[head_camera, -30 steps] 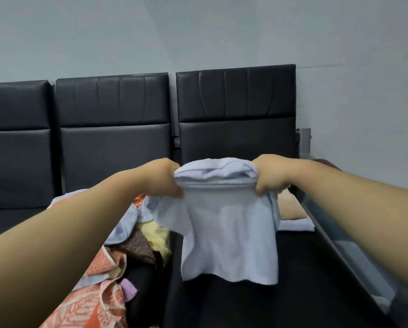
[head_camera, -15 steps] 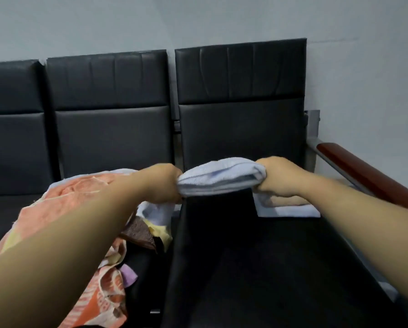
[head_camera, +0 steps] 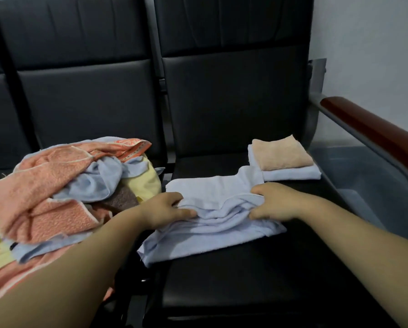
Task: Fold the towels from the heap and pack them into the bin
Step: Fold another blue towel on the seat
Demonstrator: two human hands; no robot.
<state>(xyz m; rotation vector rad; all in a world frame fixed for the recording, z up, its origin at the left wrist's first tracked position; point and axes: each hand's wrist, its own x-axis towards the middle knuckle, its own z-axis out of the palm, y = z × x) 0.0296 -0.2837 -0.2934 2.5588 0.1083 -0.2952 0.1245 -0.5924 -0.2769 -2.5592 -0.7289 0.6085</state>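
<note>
A pale blue towel (head_camera: 205, 237) lies spread on the black seat (head_camera: 245, 280) of the right-hand chair, bunched in folds across its middle. My left hand (head_camera: 165, 209) grips the bunched cloth at its left side. My right hand (head_camera: 271, 202) grips it at the right side. At the seat's back right corner sits a stack of two folded towels, a peach one (head_camera: 281, 153) on a pale blue one (head_camera: 292, 174). The heap of unfolded towels (head_camera: 56, 185), orange, blue, yellow and brown, covers the seat to the left.
A translucent grey bin (head_camera: 368, 185) stands right of the chair, beyond a metal armrest with a reddish wooden top (head_camera: 375, 133). Black chair backs (head_camera: 233, 91) rise behind the seats. A pale wall is at the right.
Both hands have come down from chest height and laid the blue towel on the seat. The view has tilted downward, showing the folded stack and the bin.
</note>
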